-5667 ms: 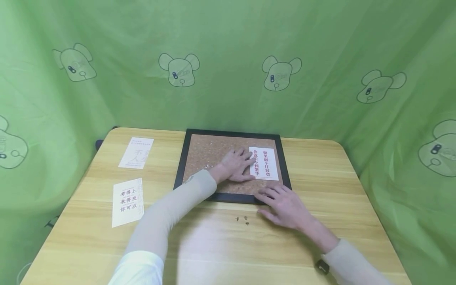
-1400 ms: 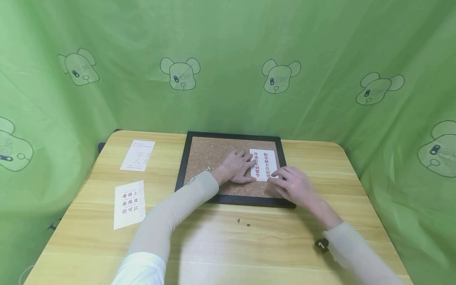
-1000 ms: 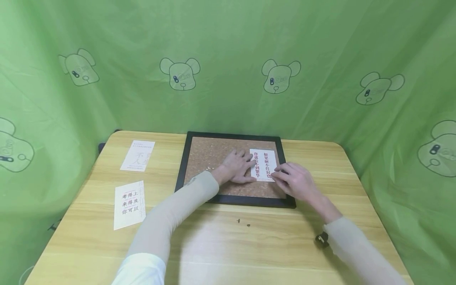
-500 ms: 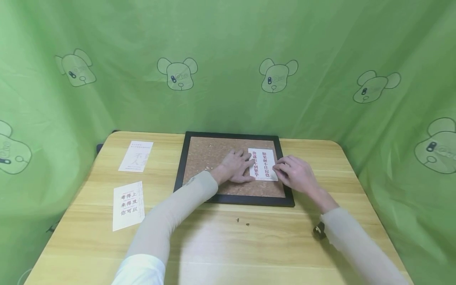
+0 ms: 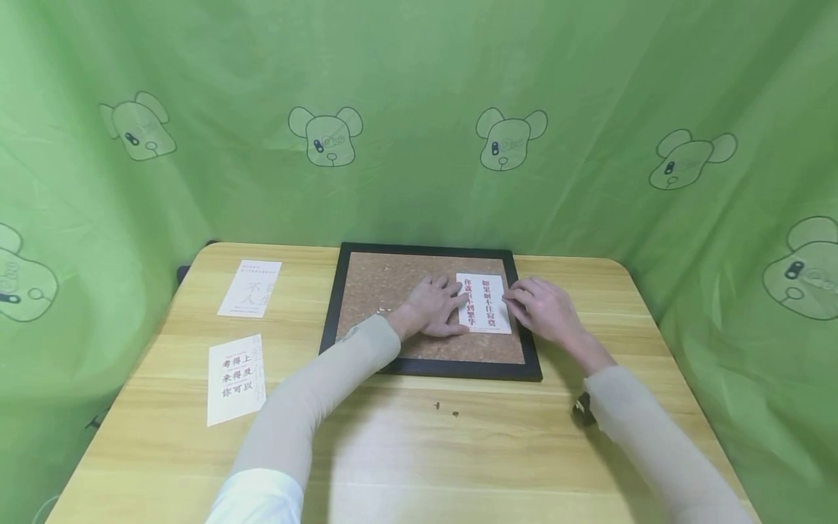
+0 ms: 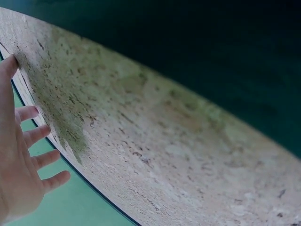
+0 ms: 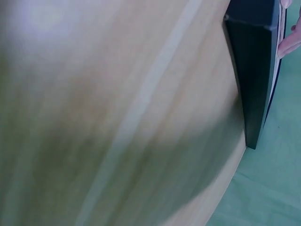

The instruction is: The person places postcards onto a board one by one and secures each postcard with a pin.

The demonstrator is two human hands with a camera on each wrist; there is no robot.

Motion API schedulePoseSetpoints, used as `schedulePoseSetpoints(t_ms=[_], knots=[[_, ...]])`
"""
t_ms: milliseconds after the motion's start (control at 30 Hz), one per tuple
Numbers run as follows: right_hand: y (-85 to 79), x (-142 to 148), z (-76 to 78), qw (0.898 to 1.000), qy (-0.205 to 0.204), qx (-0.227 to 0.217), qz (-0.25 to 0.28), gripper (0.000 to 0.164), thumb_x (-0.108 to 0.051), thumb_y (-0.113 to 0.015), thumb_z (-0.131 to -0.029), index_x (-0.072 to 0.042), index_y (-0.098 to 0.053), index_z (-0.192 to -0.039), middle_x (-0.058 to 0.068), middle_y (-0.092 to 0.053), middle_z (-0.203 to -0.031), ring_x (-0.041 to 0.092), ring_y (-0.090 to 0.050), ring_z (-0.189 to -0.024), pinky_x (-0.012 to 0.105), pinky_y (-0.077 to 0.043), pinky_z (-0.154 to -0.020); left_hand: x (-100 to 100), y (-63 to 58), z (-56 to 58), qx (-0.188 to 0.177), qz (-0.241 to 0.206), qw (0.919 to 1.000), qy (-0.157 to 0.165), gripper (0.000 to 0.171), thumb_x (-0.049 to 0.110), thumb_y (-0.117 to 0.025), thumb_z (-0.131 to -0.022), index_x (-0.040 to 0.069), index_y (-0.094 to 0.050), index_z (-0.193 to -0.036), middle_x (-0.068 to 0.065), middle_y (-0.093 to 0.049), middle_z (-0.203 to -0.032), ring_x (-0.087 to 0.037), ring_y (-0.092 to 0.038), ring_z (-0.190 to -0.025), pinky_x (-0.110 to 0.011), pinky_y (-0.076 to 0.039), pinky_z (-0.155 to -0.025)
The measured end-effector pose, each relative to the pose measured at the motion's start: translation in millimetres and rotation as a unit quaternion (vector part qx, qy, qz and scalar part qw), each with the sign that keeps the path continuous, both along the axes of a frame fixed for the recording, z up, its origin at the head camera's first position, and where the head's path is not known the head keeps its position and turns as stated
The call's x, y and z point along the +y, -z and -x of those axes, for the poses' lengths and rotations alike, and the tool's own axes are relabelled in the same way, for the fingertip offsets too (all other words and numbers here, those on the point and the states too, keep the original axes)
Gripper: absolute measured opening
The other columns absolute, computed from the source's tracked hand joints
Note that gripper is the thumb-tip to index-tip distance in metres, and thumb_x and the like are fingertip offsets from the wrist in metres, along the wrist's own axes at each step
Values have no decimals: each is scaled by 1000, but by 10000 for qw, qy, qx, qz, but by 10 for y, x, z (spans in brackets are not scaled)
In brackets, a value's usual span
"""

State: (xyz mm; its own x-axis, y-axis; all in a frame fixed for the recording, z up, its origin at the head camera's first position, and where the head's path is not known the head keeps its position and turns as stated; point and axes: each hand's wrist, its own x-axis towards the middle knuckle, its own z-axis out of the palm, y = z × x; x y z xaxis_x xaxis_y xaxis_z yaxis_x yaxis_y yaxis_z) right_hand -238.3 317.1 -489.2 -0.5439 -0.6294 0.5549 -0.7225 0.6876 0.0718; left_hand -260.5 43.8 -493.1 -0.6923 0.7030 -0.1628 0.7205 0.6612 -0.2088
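Note:
My left hand (image 5: 432,306) lies with spread, fairly straight fingers on the cork board (image 5: 393,273), its fingertips on the left edge of a white card with red characters (image 5: 489,302). In the left wrist view the fingers (image 6: 47,159) reach over the cork. At the card's right edge is my right hand (image 5: 545,309), thumb and fingertips pinched together. A thumbtack seems to be between them, hidden by the fingers. In the right wrist view only some fingers (image 7: 290,44) show beyond the black frame (image 7: 254,70). Two small dark thumbtacks (image 5: 437,405) lie on the table in front of the board.
On the wooden table's (image 5: 393,466) left side lie two more printed cards, one with grey writing (image 5: 251,288) farther back and one with dark characters (image 5: 236,380) nearer. A green curtain (image 5: 419,196) with bear-head drawings surrounds the table at the back and sides.
Earlier three thumbtacks lay on the table; now two do. My right hand went from the board's front edge to the card's lower right corner, then up its right edge. My left hand stayed.

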Motion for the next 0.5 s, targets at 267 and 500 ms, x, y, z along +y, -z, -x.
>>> schedulePoseSetpoints(t_ms=[267, 500], knots=[[36, 19, 127, 9998, 120, -114, -88, 20, -10, -89, -80, -3, -78, -95, 13, -76, -96, 28, -70, -84, 42, -62, -72, 0, -16, -10, -74, 25, 10000, -34, 85, 81, -30, -100, 29, -32, -166, -5, -38, -170, -32, -37, -156, -53, -36, -127], [81, 87, 259, 9995, 284, -124, -112, 18, -9, -88, -83, -1, -77, -95, 14, -76, -96, 31, -71, -85, 44, -62, -76, 6, -23, -10, -94, 34, 9999, -24, 84, 81, -30, -100, 28, -32, -166, -4, -38, -170, -32, -37, -156, -54, -35, -128]])
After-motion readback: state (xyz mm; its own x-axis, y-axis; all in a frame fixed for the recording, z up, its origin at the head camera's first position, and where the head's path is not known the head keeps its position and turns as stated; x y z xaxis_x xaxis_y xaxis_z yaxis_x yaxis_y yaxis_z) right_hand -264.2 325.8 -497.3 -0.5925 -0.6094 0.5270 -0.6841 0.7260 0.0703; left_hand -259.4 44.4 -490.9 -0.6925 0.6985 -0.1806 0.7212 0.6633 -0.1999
